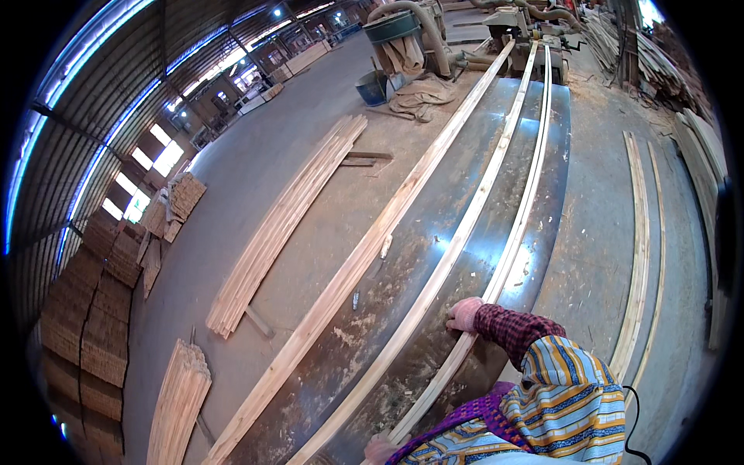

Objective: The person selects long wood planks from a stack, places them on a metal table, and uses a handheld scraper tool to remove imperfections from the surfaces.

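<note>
Three long, pale wooden strips lie lengthwise along a dark metal table [418, 248]. On the rightmost strip [508, 260], which looks like two thin pieces side by side, my right hand [466, 314] rests in a pink glove. Its fingers are closed over the wood about midway along the near half. At the lower edge my left hand [380, 448] is partly cut off, closed at the near part of that same strip. The middle strip [446, 267] lies just left of my hands. Farther left, a thicker strip [372, 244] runs along the table's left side.
A woodworking machine [508, 23] stands at the table's far end, with a dust collector [399, 31] to its left. Stacked strips [287, 225] and a bundle [180, 403] lie on the floor at left. More strips [637, 248] lie right. Wood shavings dot the table.
</note>
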The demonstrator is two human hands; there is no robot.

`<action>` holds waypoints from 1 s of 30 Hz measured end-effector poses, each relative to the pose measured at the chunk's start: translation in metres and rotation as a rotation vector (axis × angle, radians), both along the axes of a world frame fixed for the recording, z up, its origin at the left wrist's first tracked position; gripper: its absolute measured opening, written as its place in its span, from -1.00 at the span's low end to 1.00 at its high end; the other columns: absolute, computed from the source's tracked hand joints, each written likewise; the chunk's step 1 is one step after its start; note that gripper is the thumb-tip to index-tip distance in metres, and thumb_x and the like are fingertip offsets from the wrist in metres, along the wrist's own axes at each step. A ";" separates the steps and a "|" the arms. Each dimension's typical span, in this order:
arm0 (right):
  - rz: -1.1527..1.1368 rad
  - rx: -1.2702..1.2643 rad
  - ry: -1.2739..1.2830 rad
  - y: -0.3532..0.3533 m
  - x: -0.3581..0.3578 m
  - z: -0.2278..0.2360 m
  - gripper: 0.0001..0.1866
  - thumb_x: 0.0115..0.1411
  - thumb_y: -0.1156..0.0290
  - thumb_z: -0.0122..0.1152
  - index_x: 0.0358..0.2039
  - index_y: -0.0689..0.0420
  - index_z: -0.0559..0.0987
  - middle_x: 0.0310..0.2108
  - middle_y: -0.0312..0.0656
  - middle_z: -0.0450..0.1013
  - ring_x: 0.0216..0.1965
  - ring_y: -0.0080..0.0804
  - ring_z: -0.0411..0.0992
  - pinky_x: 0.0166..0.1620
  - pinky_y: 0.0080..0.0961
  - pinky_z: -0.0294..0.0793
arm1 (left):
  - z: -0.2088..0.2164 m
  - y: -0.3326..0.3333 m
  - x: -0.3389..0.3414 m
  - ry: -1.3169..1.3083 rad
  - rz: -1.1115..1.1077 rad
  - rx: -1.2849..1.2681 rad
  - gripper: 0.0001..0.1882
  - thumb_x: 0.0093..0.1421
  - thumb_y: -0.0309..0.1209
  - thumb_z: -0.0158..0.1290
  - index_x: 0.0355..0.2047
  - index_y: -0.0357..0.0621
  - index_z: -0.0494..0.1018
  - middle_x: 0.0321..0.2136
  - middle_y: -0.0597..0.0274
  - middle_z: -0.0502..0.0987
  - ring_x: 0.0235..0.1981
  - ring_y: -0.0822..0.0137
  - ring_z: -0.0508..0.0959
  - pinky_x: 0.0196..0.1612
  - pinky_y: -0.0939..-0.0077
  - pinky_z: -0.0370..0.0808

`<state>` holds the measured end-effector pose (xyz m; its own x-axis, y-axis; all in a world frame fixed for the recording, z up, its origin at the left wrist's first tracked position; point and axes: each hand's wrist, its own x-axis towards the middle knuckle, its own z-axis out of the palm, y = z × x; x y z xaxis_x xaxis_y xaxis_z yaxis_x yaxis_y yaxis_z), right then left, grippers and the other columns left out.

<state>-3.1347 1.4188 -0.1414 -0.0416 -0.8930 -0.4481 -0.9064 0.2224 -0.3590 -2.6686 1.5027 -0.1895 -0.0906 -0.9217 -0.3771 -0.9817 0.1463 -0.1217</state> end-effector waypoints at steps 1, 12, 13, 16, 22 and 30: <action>-0.004 0.006 0.004 -0.001 0.001 -0.002 -0.53 0.26 -0.09 0.01 -0.08 -0.05 0.66 -0.12 -0.12 0.59 -0.02 -0.07 0.53 0.00 -0.14 0.51 | 0.001 0.001 0.001 -0.001 0.003 0.006 -0.50 -0.12 0.11 0.25 -0.28 0.07 0.55 -0.21 0.20 0.56 -0.17 0.21 0.55 -0.07 0.23 0.51; -0.022 0.028 0.029 -0.010 0.008 -0.015 -0.55 0.25 -0.07 0.03 -0.09 -0.05 0.66 -0.11 -0.14 0.59 -0.03 -0.11 0.54 0.00 -0.14 0.52 | 0.017 0.015 0.001 -0.002 0.046 0.068 -0.30 -0.16 0.30 0.23 -0.15 0.07 0.58 -0.09 0.18 0.55 -0.05 0.19 0.55 -0.01 0.24 0.49; -0.026 0.015 0.026 -0.010 0.010 -0.014 -0.55 0.24 -0.06 0.03 -0.10 -0.03 0.67 -0.13 -0.13 0.60 -0.04 -0.10 0.55 -0.01 -0.14 0.53 | 0.017 0.017 0.001 0.000 0.053 0.072 -0.28 -0.16 0.31 0.22 -0.14 0.07 0.58 -0.08 0.18 0.55 -0.04 0.19 0.55 -0.01 0.24 0.49; -0.045 -0.010 0.033 -0.013 0.008 0.000 -0.59 0.21 0.00 0.09 -0.11 -0.02 0.67 -0.14 -0.11 0.60 -0.05 -0.09 0.55 -0.01 -0.14 0.54 | 0.020 0.020 0.000 0.042 0.018 0.020 -0.26 -0.17 0.35 0.21 -0.14 0.07 0.59 -0.09 0.17 0.57 -0.05 0.18 0.56 -0.02 0.24 0.50; 0.164 -0.300 0.160 -0.058 0.015 0.014 -0.43 0.07 0.01 0.34 0.04 0.05 0.54 0.02 -0.10 0.48 0.09 -0.11 0.43 0.09 -0.19 0.46 | 0.040 0.017 -0.016 0.065 0.058 0.062 -0.32 -0.15 0.35 0.19 -0.25 0.08 0.61 -0.27 0.18 0.62 -0.16 0.16 0.61 -0.08 0.24 0.52; 0.731 -0.251 0.124 -0.129 0.144 -0.002 -0.13 -0.18 -0.04 0.51 0.15 0.05 0.47 0.05 -0.10 0.46 0.10 -0.06 0.42 0.10 -0.13 0.45 | 0.029 0.019 -0.003 0.103 -0.026 0.105 -0.34 -0.02 0.31 0.14 -0.19 0.02 0.57 -0.25 0.10 0.61 -0.16 0.10 0.63 -0.15 0.15 0.58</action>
<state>-2.9903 1.2894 -0.1435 0.5593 -0.7872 -0.2598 -0.8286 -0.5207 -0.2057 -2.6711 1.5220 -0.1601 -0.1573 -0.8743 -0.4593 -0.9839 0.1787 -0.0033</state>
